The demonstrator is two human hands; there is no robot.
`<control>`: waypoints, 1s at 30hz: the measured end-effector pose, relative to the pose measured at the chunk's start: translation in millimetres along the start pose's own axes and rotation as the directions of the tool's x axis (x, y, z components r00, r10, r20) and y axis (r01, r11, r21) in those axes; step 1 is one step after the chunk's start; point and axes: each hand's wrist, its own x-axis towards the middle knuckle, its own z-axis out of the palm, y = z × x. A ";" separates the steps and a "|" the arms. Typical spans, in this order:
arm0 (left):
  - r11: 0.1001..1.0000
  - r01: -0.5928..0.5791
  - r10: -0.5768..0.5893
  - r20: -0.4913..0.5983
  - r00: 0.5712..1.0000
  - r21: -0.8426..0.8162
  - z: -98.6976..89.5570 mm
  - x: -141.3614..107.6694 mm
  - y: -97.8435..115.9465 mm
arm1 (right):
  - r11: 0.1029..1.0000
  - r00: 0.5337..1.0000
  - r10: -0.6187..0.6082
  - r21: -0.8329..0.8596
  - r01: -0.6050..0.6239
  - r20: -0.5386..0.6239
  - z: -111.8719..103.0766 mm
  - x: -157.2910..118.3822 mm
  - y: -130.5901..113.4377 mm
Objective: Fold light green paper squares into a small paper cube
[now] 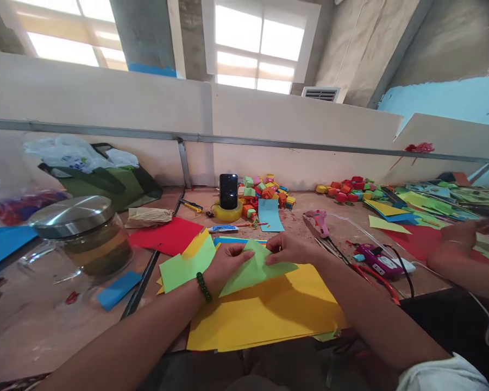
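Note:
A light green sheet of paper (246,274) is held up between my two hands, bent and lifted over the stack of yellow paper (264,317). My left hand (228,263), with a dark bead bracelet (204,287) on its wrist, pinches the sheet near its upper left side. On the other side my right hand (287,250) grips it between thumb and fingers. Another green piece of paper (187,266) lies to the left of my left hand, on top of yellow sheets. A blue sheet (228,240) shows partly behind my hands.
A glass jar mug (93,244) and red paper (167,234) are at left. Behind stand a phone (229,191) on a tape roll (228,210) and small coloured paper cubes (269,190). Rightward lie a pink glue gun (318,221), a purple power strip (378,263) and another person's hand (456,244).

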 end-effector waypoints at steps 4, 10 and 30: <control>0.996 -0.041 0.045 -0.050 0.998 0.081 -2.8 -1.5 3.1 | 0.992 0.997 -0.068 0.101 0.070 -0.024 10.5 10.2 -1.0; 0.979 -0.074 0.087 -0.060 0.994 0.189 -6.9 2.9 -0.3 | 0.948 0.996 -0.045 0.310 0.069 -0.082 26.8 20.7 18.1; 0.953 -0.095 0.129 -0.101 0.986 0.288 -2.0 0.2 -1.2 | 0.939 0.984 -0.085 0.319 0.133 -0.159 38.1 12.8 11.8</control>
